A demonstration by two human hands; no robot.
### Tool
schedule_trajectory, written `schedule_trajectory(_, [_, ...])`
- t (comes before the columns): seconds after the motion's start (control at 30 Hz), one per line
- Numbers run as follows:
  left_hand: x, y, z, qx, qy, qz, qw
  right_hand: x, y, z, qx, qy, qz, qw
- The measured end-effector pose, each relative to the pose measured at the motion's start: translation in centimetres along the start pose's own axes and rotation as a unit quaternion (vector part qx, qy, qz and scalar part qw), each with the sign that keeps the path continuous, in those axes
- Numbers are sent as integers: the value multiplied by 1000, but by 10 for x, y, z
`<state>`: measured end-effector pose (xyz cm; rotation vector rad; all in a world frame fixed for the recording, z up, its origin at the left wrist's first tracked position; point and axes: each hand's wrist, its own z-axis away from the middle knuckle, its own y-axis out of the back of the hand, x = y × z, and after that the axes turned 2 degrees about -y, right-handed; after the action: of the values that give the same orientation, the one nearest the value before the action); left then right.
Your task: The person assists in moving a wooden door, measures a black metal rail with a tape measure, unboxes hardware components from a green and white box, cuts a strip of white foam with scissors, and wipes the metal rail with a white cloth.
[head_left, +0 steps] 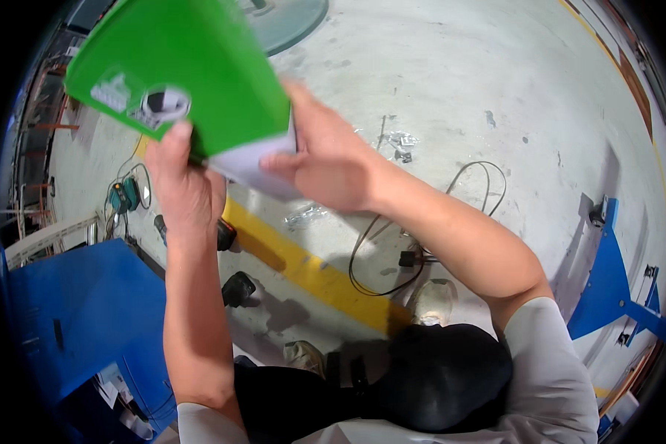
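Observation:
A green box [200,66] with printed pictures and a pale side is held up at the upper left, tilted and slightly smeared by motion. My left hand [185,177] grips its lower left edge, the thumb lying on the green face. On the other side my right hand [329,152] clasps the lower right corner, its thumb across the pale side and its fingers behind. What the box holds, if anything, is hidden. Below my hands, a dark cordless tool [226,234] with orange trim lies partly behind my left forearm.
A yellow stripe [311,277] crosses the concrete floor. A black cable [353,270] loops near my shoe [433,300]. At the left stands a blue cabinet [89,296], with green tools [123,194] beyond it. A blue wheeled frame [603,274] is at the right, a round base [300,26] ahead.

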<state>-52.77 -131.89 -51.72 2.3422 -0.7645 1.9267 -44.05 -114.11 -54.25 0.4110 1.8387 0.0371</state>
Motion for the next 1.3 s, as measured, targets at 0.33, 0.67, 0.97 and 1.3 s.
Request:
schedule_trajectory(0.33, [-45, 38, 7, 330, 97, 150, 927, 2, -28, 34, -64, -251, -165, 952])
schedule_trajectory(0.67, [-73, 48, 79, 19, 265, -278, 923, 11, -32, -90, -230, -20, 28, 973])
schedule_trajectory(0.97, [80, 44, -29, -163, -304, -561, 753, 5, -32, -70, -288, -83, 18, 954])
schedule_trajectory(1.3, [35, 52, -17, -48, -29, -364, 930, -26, -25, -75, -74, 340, 184, 919])
